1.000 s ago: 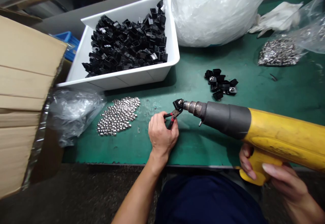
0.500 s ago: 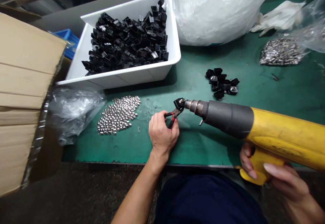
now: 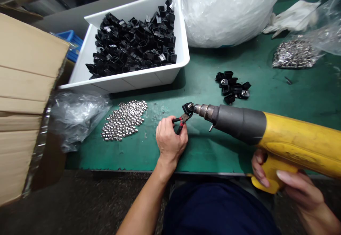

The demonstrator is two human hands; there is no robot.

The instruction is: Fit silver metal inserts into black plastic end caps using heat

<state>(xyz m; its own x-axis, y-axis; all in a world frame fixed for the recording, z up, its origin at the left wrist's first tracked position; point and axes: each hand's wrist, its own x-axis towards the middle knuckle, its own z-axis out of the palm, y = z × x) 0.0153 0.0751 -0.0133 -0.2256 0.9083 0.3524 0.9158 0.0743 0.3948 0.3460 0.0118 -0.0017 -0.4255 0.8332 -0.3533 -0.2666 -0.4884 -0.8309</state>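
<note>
My left hand (image 3: 172, 139) is closed around the red and black handles of a pair of pliers (image 3: 183, 119). In the jaws sits a small black plastic part (image 3: 187, 108) with a silver metal fitting (image 3: 190, 105) on it. My right hand (image 3: 289, 181) grips the yellow handle of a heat gun (image 3: 293, 139). The metal nozzle (image 3: 204, 111) points left, its tip right beside the fitting; whether they touch I cannot tell. Left of my left hand, many silver metal fittings (image 3: 124, 121) lie in a flat patch. Several black parts (image 3: 231, 87), some bearing fittings, are heaped beyond the heat gun.
A white bin (image 3: 149, 75) full of black parts stands at the back. Beside it rests a large white plastic bag (image 3: 229, 14). A glove (image 3: 295, 16) and a bag of metal pieces (image 3: 297, 54) lie back right. A cardboard box (image 3: 29, 103) and crumpled clear plastic (image 3: 80, 117) are left.
</note>
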